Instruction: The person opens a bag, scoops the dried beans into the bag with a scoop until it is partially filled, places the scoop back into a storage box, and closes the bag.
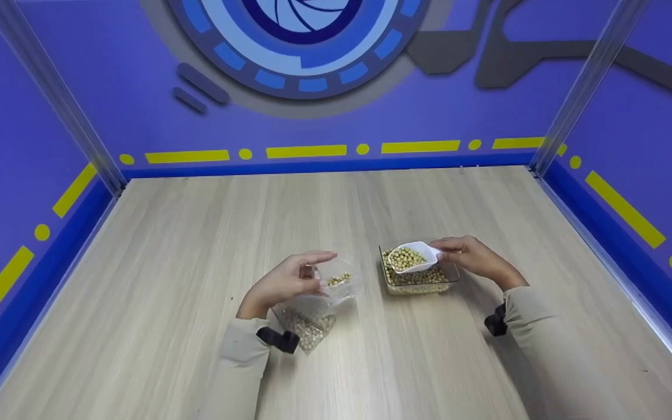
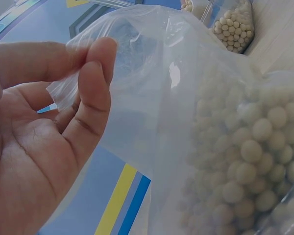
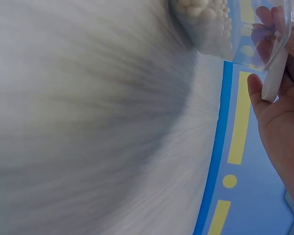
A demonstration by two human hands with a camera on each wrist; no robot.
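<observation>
My left hand [image 1: 286, 283] pinches the mouth edge of a clear plastic bag [image 1: 345, 268] between thumb and fingers. Round, pale yellow beans [image 2: 250, 152] fill the lower part of the bag, and a few more show inside its open mouth. To the right, my right hand [image 1: 476, 261] grips the handle of a small white scoop [image 1: 429, 252]. Heaped beans [image 1: 407, 258] lie in the scoop, which overlaps a clear rectangular container [image 1: 423, 290] in the head view. More of the same beans fill this container. The scoop's white handle [image 3: 276, 76] shows between the fingers in the right wrist view.
Both containers of beans are on a light wood-grain table [image 1: 196, 233]. Blue panels [image 1: 312, 131] with yellow markings close in the back and both sides. Metal posts [image 1: 581, 87] stand at the back corners.
</observation>
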